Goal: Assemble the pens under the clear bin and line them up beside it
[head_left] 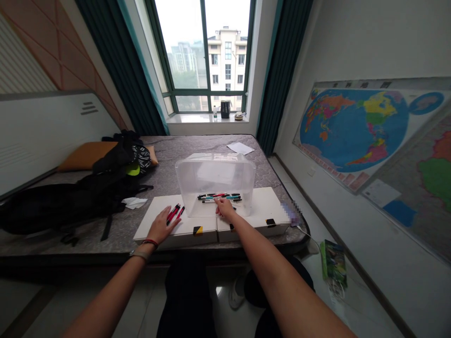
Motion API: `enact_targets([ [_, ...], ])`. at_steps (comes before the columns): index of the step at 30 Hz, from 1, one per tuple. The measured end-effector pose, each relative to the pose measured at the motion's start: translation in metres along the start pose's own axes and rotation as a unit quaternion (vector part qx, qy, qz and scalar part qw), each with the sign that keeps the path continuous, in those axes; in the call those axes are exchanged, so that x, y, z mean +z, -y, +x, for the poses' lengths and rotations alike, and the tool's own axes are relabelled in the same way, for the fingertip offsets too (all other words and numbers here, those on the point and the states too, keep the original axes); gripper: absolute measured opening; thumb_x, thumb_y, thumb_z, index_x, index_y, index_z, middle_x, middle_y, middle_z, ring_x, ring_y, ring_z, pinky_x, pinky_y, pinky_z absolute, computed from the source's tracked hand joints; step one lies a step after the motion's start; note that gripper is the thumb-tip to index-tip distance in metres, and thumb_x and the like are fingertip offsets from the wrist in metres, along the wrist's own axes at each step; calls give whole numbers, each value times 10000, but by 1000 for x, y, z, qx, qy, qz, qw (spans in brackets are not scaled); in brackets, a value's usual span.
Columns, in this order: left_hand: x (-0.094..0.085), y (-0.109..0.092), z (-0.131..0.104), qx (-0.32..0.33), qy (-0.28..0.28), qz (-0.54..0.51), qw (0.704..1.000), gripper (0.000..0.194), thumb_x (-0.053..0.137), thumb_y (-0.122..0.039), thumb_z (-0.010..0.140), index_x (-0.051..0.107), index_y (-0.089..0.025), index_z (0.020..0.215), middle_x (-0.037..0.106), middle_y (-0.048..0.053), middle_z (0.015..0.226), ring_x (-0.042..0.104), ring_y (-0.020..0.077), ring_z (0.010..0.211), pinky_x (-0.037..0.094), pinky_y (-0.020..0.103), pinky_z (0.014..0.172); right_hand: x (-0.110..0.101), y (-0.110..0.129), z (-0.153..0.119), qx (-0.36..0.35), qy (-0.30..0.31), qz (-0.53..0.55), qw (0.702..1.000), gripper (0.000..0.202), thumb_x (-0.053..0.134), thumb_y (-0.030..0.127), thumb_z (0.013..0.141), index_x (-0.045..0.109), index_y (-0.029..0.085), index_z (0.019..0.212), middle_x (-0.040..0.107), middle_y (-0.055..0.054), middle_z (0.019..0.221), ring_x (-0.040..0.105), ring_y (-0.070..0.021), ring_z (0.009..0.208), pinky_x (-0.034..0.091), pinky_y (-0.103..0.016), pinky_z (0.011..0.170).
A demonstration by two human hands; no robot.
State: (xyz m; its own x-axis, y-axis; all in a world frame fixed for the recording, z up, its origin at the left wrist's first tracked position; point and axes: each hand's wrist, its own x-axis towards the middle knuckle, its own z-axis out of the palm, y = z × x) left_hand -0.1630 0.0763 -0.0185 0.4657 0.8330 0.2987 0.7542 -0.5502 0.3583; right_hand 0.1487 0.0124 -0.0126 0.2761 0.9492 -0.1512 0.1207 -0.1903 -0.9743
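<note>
A clear plastic bin [214, 174] lies on its side with its opening toward me, on white flat boxes [262, 202]. Inside it is a loose row of several pens [220, 197], black, red, blue and white. My right hand [224, 210] reaches in at the front of that row with fingers pinched together. A dark pen tip shows beside the hand, the rest covered by it. On the left white box, my left hand [163, 226] lies with fingers spread, beside a few red-pink pens [173, 213]; its fingertips are near or touching them.
The boxes stand on a mattress [165, 159]. Black bags and clothing [88, 197] lie at left, by a crumpled tissue [134, 203]. A paper sheet [240, 148] is behind the bin. At right, a white cable [306, 234] runs over the edge toward a green package [334, 263].
</note>
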Motion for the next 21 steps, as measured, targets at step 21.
enact_targets([
  [21, 19, -8, -5, -86, 66, 106, 988, 626, 365, -457, 920, 327, -147, 1463, 356, 136, 1501, 299, 304, 1380, 295, 471, 1092, 0, 3, -3, -2, -8, -2, 1000, 322, 486, 408, 922, 495, 179, 696, 553, 31, 434, 423, -70, 307, 294, -156, 340],
])
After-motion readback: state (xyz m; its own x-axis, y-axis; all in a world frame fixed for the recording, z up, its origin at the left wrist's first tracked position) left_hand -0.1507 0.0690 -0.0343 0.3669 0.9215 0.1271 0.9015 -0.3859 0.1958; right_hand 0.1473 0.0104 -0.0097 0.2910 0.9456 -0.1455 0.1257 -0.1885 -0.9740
